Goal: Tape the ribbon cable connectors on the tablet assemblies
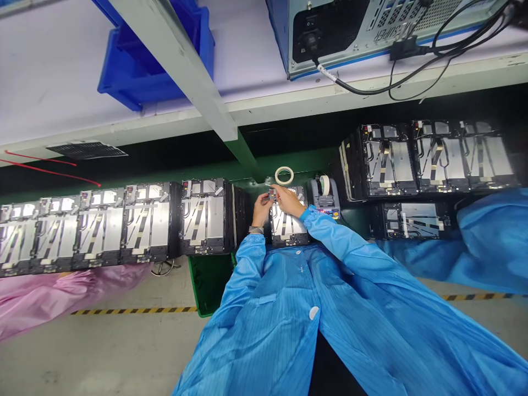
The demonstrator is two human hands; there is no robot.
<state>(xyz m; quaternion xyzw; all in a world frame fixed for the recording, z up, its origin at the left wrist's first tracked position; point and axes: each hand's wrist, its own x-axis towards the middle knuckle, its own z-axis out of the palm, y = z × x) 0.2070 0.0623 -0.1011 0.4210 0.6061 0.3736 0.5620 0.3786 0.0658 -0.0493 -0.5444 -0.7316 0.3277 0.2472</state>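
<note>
A tablet-like electronic unit with a silver plate, black frame and dark ribbon strips lies in front of me. At its upper left corner my left hand has thumb and fingers closed around the edge of a small square module. My right hand reaches over the top of the unit, its fingertips pressed together at the same module. Whether the module is loose or seated in the unit, I cannot tell. The lower fingers of both hands are partly hidden.
A tape roll lies behind the unit, and a tape dispenser stands to its right. Stacked units rise on the left, more on the right. A green bin sits below. A co-worker's pink sleeve and another's blue sleeve flank me.
</note>
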